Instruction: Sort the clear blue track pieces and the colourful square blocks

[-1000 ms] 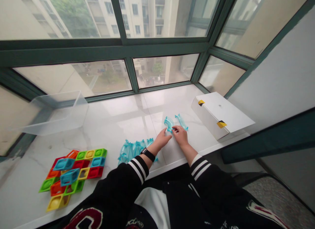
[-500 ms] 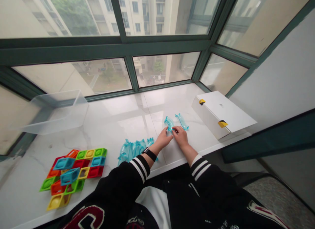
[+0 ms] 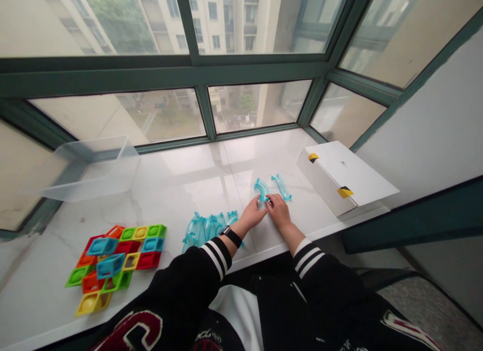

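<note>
A curved, see-through blue track piece (image 3: 260, 187) lies on the white counter just beyond my fingertips. My right hand (image 3: 278, 211) pinches its near end between thumb and fingers. From the other side, my left hand (image 3: 253, 213) closes its fingers on the same end; the exact contact is partly hidden. Beyond my right hand rests a second blue track piece (image 3: 281, 186), straighter and untouched. Several more blue track pieces (image 3: 206, 228) are bunched together left of my left wrist, partly covered by the forearm.
Colourful plastic blocks (image 3: 121, 250) sit grouped on the left of the white counter (image 3: 181, 180). A clear plastic bin (image 3: 94, 177) stands behind them near the window. On the right is a white box (image 3: 350, 172) with yellow-black tape, close to the wall.
The view has shifted a little, so everything appears slightly further right. My hands stay at the near end of the curved track piece, with only small finger movement.
</note>
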### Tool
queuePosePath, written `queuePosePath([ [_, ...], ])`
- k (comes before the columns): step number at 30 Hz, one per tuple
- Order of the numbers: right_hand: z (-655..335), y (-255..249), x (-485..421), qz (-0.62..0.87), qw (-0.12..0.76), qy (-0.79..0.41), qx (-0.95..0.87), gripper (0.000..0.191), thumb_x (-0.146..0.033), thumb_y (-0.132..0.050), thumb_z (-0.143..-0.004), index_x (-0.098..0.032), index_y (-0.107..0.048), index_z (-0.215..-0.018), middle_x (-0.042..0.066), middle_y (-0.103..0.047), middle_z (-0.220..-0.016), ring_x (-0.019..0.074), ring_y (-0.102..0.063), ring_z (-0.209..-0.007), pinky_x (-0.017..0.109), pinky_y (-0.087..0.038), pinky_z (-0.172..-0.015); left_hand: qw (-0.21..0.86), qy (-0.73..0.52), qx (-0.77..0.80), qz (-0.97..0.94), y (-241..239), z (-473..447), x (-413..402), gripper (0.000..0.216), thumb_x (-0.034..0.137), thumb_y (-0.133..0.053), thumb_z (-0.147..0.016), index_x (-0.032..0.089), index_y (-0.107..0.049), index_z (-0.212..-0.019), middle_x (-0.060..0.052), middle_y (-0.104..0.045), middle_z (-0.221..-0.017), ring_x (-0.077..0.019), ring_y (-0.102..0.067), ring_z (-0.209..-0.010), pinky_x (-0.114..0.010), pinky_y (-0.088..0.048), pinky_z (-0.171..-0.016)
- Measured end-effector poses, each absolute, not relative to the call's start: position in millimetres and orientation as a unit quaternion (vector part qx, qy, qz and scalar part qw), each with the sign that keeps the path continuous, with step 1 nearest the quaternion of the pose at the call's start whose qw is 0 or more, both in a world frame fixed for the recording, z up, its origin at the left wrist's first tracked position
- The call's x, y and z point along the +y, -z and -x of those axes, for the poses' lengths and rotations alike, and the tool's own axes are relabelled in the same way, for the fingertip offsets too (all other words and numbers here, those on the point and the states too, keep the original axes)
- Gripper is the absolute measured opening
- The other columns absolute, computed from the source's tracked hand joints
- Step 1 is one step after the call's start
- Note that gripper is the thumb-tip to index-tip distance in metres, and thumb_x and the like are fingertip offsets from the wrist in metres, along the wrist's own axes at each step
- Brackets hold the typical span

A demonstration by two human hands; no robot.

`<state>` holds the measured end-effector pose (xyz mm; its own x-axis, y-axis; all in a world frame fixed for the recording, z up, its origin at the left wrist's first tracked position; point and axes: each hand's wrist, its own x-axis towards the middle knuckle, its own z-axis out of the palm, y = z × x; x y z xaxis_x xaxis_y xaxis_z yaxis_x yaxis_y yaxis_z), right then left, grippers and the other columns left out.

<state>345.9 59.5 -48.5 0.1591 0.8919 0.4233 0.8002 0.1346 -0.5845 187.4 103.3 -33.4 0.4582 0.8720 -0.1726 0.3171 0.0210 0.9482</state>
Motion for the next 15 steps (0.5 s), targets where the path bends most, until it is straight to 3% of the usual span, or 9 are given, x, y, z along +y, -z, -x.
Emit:
queuePosePath([
  [15,-344.6,54.5,62.7,0.667,0.397,-0.050,-0.628,0.029,-0.023,-0.052,-0.099,-0.019,-0.071,-0.120,0.011,-0.069,-0.103,0.0268,-0.065,-0.095,0.041,-0.055,-0.090,0.532,-0.246,0.463,-0.665,26.5,-186.3,102.7,0.082,0.027,-0.075,-0.078,0.015,-0.048,-0.155,-0.020,-0.043,-0.167,-0.0353,-0.042,-0.154,-0.047,-0.032,-0.126],
])
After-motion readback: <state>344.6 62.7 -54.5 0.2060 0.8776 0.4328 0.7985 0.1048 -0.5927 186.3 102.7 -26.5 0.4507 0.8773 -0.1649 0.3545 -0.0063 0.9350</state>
